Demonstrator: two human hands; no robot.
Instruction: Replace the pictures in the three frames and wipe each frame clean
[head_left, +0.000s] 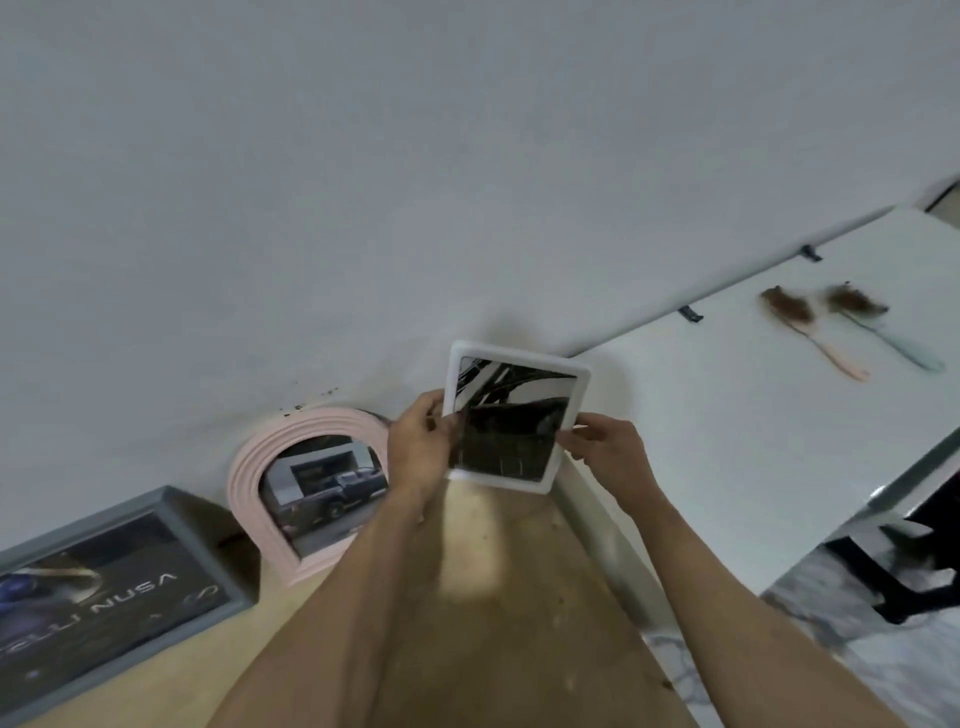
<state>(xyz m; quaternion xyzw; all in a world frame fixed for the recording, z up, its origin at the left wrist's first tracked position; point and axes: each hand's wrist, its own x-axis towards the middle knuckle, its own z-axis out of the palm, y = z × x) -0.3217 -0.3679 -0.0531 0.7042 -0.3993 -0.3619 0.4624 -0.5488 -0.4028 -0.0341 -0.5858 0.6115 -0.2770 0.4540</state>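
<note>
A white rounded-corner frame (581, 410) with a dark picture (506, 431) in it is held up in front of the wall, above the wooden table (498, 597). My left hand (418, 447) grips its left edge and my right hand (608, 449) grips its right edge. A pink arched frame (244, 478) with a photo of a pickup truck leans against the wall to the left. Further left a grey rectangular frame (176, 525) with a dark poster leans there too.
A white table (727, 441) stands to the right, with two brushes (810, 330) (878, 327) holding brown hair on it. Two dark clips (690, 313) sit along its far edge. Marble-patterned floor (857, 649) and dark chair legs lie at the lower right.
</note>
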